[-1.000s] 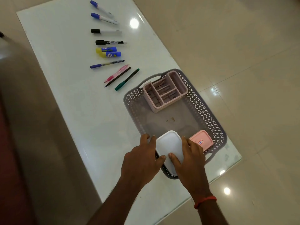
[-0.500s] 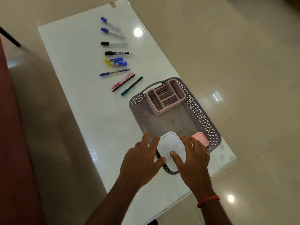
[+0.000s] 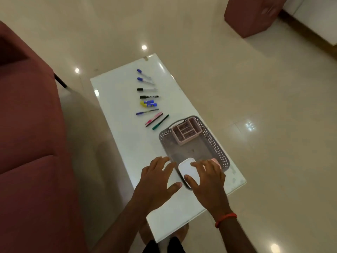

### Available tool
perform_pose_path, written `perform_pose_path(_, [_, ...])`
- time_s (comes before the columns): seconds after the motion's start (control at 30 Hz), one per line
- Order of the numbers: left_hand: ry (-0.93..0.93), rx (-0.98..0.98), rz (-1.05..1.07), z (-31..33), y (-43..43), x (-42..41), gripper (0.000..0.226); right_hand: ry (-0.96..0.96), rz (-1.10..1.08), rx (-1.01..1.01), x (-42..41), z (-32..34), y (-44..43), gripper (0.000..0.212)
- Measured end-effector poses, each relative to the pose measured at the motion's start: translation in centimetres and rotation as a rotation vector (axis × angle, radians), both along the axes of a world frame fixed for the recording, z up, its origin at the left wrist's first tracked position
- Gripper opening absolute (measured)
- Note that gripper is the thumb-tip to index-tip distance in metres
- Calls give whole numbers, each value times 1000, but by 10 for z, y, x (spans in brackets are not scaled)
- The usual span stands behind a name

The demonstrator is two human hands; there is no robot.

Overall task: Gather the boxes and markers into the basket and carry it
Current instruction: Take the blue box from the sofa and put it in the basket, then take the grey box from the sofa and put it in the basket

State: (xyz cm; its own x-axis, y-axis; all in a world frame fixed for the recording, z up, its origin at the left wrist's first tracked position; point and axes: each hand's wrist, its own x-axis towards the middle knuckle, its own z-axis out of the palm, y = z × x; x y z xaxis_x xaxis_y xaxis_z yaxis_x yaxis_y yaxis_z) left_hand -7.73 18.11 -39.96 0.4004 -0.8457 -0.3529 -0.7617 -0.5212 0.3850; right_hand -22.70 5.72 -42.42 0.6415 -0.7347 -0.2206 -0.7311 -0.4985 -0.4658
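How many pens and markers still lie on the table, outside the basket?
10, in one row on the table beyond the basket: from the far purple marker to the green pen. None visibly hidden.

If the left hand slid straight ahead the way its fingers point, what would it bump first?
Probably the near-left wall of the grey basket; the left hand points up and right toward it, though depth is unclear.

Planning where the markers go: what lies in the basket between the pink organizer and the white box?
Head view: only the bare gray basket floor lies between the pink organizer and the white box.
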Motion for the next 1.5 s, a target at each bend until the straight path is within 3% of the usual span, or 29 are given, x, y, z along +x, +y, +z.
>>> perform_pose_path(0.3, [-40,-95,-3,97,3,3,65,-8,147,-102,11,86,-6,58])
perform_pose_path(0.47, [-32,-108,-2,121,9,-2,63,-33,179,-129,16,115,1,67])
perform_pose_path(0.63, [-39,-106,37,133,20,-3,64,-39,238,-90,23,131,6,70])
perform_pose_path(0.8, [-60,-46,66,133,31,0,66,-37,291,-87,34,134,12,45])
perform_pose_path(1.4, [-26,-127,184,138,134,72,68,-54,311,-68,103,148,99,47])
perform_pose_path(1.5, [-39,-121,215,136,171,95,70,-54,333,-43,127,150,131,59])
